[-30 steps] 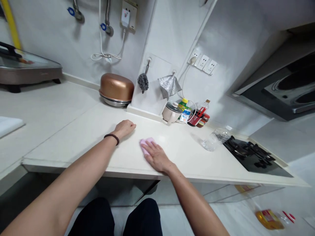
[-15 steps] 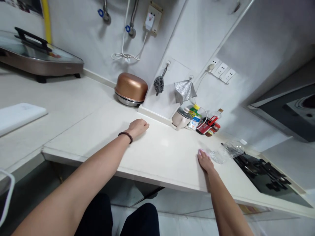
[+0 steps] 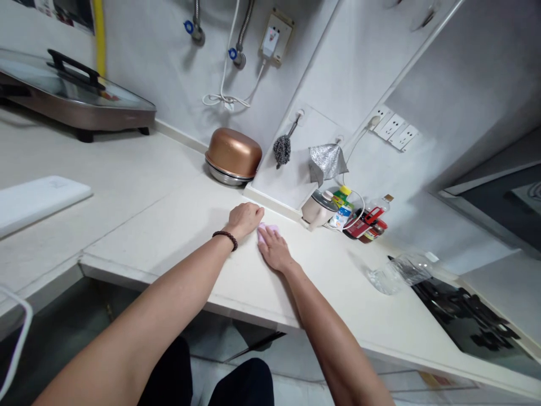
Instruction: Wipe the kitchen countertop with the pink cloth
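Observation:
My left hand [image 3: 245, 219] rests as a closed fist on the white countertop [image 3: 198, 223], with a dark beaded bracelet [image 3: 227, 237] at the wrist. Nothing shows in its fingers. Right beside it, my right hand [image 3: 276, 250] holds a pink cloth [image 3: 271, 228] down against the countertop. Its fingers lie over the cloth, whose edge shows past the fingertips. The rest of the cloth is hidden under the palm.
Behind the hands stands a copper-coloured pan [image 3: 235, 151] on a metal one. A small pot [image 3: 318, 210] and several bottles line the wall. A clear plastic bottle [image 3: 406, 270] lies near the gas stove [image 3: 477, 321]. An electric skillet [image 3: 114, 115] and a white board [image 3: 42, 200] are at left.
My right hand has slid left across the countertop with the pink cloth, from near the plastic bottle to beside my left fist. My left hand stays closed on the countertop. The view has shifted slightly.

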Motion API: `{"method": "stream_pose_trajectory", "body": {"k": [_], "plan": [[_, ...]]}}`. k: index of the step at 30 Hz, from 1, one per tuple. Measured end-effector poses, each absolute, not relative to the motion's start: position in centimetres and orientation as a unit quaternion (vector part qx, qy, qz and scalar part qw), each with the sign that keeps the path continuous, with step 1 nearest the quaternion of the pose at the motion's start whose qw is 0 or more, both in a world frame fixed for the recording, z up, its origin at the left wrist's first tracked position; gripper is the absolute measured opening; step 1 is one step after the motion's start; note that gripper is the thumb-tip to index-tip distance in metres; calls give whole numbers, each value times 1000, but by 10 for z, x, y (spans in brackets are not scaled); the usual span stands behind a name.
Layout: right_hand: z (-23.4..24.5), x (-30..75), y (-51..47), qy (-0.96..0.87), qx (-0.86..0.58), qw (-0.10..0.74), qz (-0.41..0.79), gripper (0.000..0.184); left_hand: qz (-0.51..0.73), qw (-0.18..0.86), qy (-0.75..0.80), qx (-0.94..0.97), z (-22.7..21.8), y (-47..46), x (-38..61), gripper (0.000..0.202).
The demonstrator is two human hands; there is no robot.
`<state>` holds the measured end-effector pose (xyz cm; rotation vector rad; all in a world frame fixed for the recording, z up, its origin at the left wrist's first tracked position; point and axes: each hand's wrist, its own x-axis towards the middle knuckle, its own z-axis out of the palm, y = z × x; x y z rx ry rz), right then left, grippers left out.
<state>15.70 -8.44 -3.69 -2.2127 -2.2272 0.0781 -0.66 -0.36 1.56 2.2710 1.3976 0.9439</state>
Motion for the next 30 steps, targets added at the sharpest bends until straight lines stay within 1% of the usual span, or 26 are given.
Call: {"method": "stream_pose_trajectory", "body": {"k": [3, 7, 13, 15, 18, 23, 30], "plan": [[-30, 128, -68, -736, -675, -6, 44, 62, 344, 156, 498, 780, 17, -5, -8, 45], [-26, 119, -42, -738, -673, -3, 55, 63, 353, 158, 500, 775, 19, -8, -8, 46], [-21, 118, 4, -709, -703, 0, 53, 73, 347, 158, 500, 777, 19, -7, -10, 52], [-20, 120, 16, -706, -706, 8, 54, 72, 343, 154, 497, 782, 18, -5, -11, 54], [-19, 130, 25, -701, -710, 22, 56, 65, 338, 146, 498, 785, 15, -1, -13, 55], [-23, 169, 16, -675, -735, 36, 54, 60, 334, 148, 511, 779, 13, 4, -21, 61], [-29, 238, -36, -606, -793, 43, 49, 58, 335, 154, 531, 763, 12, 8, -23, 64]]}}
